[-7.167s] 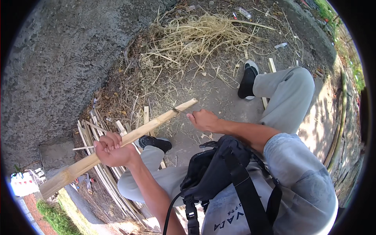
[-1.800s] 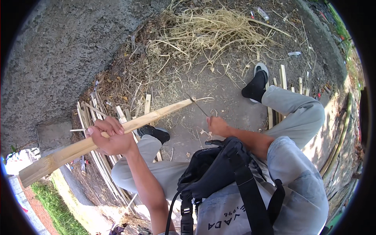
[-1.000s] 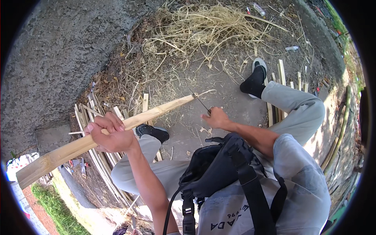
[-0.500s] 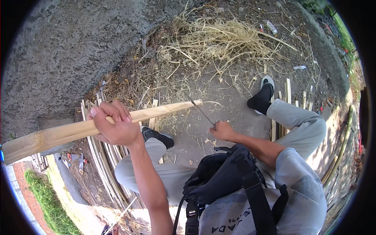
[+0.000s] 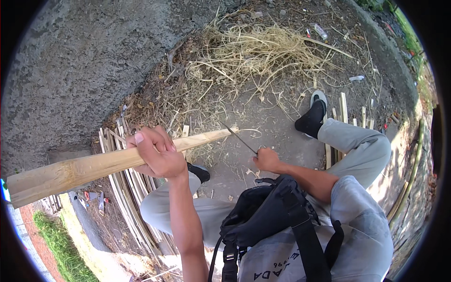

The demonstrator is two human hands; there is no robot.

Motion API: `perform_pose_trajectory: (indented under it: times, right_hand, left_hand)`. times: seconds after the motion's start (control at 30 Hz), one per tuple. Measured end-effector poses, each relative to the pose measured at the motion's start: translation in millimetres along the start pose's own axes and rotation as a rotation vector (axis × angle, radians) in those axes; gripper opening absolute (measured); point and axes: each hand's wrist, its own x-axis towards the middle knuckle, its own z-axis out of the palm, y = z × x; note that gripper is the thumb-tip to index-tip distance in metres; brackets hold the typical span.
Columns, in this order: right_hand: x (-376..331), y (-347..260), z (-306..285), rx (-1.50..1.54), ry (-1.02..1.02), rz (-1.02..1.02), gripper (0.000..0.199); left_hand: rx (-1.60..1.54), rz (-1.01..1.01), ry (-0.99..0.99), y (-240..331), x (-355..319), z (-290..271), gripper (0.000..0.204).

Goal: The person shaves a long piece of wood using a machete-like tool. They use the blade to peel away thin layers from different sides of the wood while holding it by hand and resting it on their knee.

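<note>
My left hand (image 5: pixel 159 152) is closed around a long split bamboo piece (image 5: pixel 96 164), thumb along its upper side. The piece is pale, with a node near its wide left end, and it tapers toward the right. In my right hand (image 5: pixel 268 160) is a thin dark-bladed knife (image 5: pixel 242 140), its handle mostly hidden by the fingers. The blade slants up to the left and crosses the bamboo's narrow right tip. A thin curled shaving (image 5: pixel 251 130) sticks out beside that tip.
A heap of bamboo shavings (image 5: pixel 268 49) lies on the ground ahead. Long strips (image 5: pixel 123 197) are stacked at my left, with more strips (image 5: pixel 344 107) by my right foot. A concrete slab (image 5: pixel 89 66) fills the far left. My black bag (image 5: pixel 263 211) hangs at my front.
My left hand and the bamboo have shifted somewhat right and toward me. My right hand has barely moved, and the knife blade still crosses the bamboo near its tip.
</note>
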Motion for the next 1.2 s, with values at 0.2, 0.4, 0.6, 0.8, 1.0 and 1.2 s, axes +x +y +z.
perform_pose_trajectory:
  times: [0.2, 0.4, 0.6, 0.8, 1.0, 1.2]
  right_hand:
    - [14, 29, 24, 0.063, -0.030, -0.040, 0.047]
    - [-6, -45, -35, 0.299, -0.190, 0.132, 0.053]
    - [-25, -103, -49, 0.354, 0.056, -0.364, 0.052]
    - [31, -18, 32, 0.194, 0.062, -0.055, 0.044]
    - [20, -58, -10, 0.181, -0.014, -0.101, 0.041]
    - [6, -86, -2, 0.334, 0.095, -0.275, 0.033]
  left_hand:
    - [0.080, 0.014, 0.061, -7, 10, 1, 0.035]
    - [0.072, 0.031, 0.094, -12, 14, -5, 0.032]
    - [0.062, 0.051, 0.105, -10, 14, -8, 0.031]
    - [0.035, 0.046, 0.105, -12, 13, -12, 0.031]
    - [0.058, 0.027, 0.120, -13, 14, -19, 0.031]
    - [0.052, 0.039, 0.133, -8, 14, -20, 0.030]
